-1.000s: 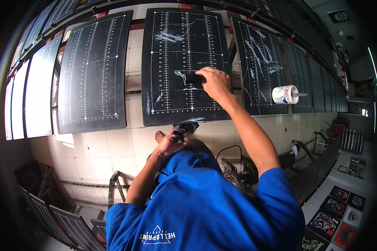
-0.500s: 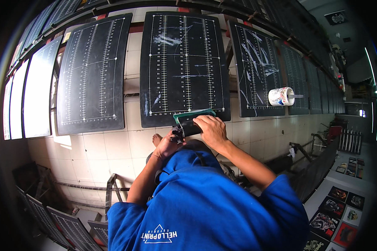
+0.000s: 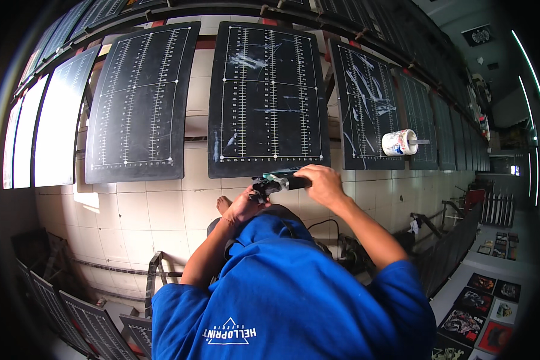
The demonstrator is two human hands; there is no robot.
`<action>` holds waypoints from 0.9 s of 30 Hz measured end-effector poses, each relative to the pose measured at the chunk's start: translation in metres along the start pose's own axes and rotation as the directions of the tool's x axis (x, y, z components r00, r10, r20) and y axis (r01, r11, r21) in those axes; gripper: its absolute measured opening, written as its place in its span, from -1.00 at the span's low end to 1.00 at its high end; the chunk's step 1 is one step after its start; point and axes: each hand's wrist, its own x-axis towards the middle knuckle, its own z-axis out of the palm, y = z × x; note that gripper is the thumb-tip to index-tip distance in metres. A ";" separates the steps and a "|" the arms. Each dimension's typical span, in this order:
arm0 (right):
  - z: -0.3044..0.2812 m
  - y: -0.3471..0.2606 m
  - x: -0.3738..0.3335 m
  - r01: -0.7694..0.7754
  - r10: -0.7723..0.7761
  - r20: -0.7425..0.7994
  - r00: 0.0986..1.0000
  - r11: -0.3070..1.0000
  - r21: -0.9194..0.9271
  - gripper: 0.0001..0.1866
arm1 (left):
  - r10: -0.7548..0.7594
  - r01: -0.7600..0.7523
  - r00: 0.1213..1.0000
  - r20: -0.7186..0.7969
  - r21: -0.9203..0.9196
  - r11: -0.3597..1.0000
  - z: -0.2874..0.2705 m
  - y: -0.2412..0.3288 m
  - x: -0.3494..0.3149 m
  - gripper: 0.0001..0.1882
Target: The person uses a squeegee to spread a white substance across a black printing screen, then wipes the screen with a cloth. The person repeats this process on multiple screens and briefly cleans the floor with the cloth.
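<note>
Between my two hands, just off the near edge of the middle black board (image 3: 259,135), is a black hand-held device (image 3: 291,182) with a silver band and a narrow green part along its far side. My left hand (image 3: 243,208) is closed around the dark, knobby end. My right hand (image 3: 326,186) wraps its fingers over the thick black end. The device's exact kind cannot be made out. White ruler lines and whitish smears mark the middle board.
Similar ruled black boards (image 3: 139,114) stand in a row to left and right, the far-left ones glaring. A paint-stained white tub (image 3: 396,143) with a handle sticking out rests on the right board (image 3: 366,90). A metal frame (image 3: 155,276) stands behind at left.
The device has turned in my hands, so its green part shows less and the black and silver part shows more. My right hand has moved slightly to the right. The view has shifted a little.
</note>
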 end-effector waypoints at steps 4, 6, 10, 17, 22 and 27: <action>-0.025 0.030 0.004 -0.381 0.388 0.023 0.921 0.890 0.249 -0.72 | -0.021 0.022 1.000 -0.020 0.048 0.999 -0.013 0.000 -0.011 -0.67; -0.037 0.055 0.000 -0.560 0.593 0.113 0.797 0.657 0.505 -0.74 | 0.043 -0.025 0.997 -0.058 0.282 0.959 -0.008 0.001 -0.015 -0.68; -0.042 0.102 -0.012 -0.417 0.700 0.034 0.713 0.385 0.823 -0.71 | 0.008 -0.007 1.000 -0.005 0.095 0.995 -0.004 0.005 -0.018 -0.68; -0.074 0.172 -0.065 -0.655 0.695 -0.463 0.550 0.703 0.277 -0.63 | 0.190 -0.014 0.954 -0.231 0.601 0.799 -0.015 -0.003 -0.011 -0.68; -0.043 0.225 -0.099 -0.706 0.547 -0.558 0.625 0.701 -0.104 -0.45 | 0.238 -0.121 0.923 -0.301 0.362 0.924 -0.029 -0.025 -0.007 -0.74; -0.009 0.245 -0.156 -0.625 0.478 -0.527 0.702 0.769 -0.134 -0.30 | 0.420 0.171 0.847 -0.326 0.915 0.364 0.010 -0.047 0.006 -0.76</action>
